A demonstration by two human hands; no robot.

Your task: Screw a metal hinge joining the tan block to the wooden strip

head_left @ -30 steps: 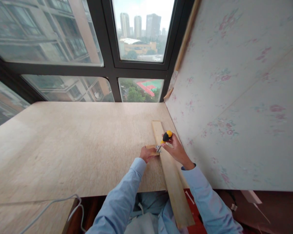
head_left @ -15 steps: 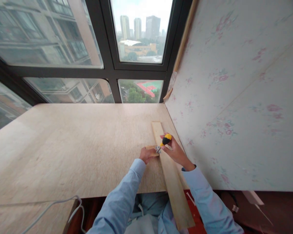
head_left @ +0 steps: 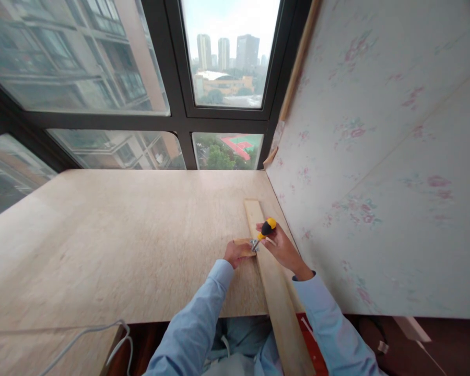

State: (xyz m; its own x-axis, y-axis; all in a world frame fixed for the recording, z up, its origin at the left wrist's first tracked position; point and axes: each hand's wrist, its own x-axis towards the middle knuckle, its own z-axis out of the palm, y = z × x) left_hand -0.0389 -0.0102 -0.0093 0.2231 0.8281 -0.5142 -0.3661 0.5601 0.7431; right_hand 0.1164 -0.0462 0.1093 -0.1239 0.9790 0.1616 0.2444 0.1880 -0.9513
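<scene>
My right hand (head_left: 282, 248) is closed around a screwdriver (head_left: 267, 228) with a yellow and black handle. Its shaft slants down to a small metal hinge (head_left: 254, 244), where the tip meets the metal; the screw itself is too small to make out. A long wooden board (head_left: 276, 297) lies under the hinge and runs toward my body. My left hand (head_left: 236, 253) grips a short wood piece (head_left: 243, 241) beside the board's left edge, with the fingers close to the hinge. Part of that short piece is hidden under the fingers.
The wooden table (head_left: 121, 235) reaches to the dark window frame (head_left: 223, 125). A flower-patterned wall (head_left: 376, 198) rises close on the right. A grey cable (head_left: 82, 334) loops over the table's lower left corner. The long board overhangs the near edge.
The view has tilted slightly, so everything sits a little lower. Both hands keep their places at the hinge; the screwdriver's handle has turned or shifted only slightly.
</scene>
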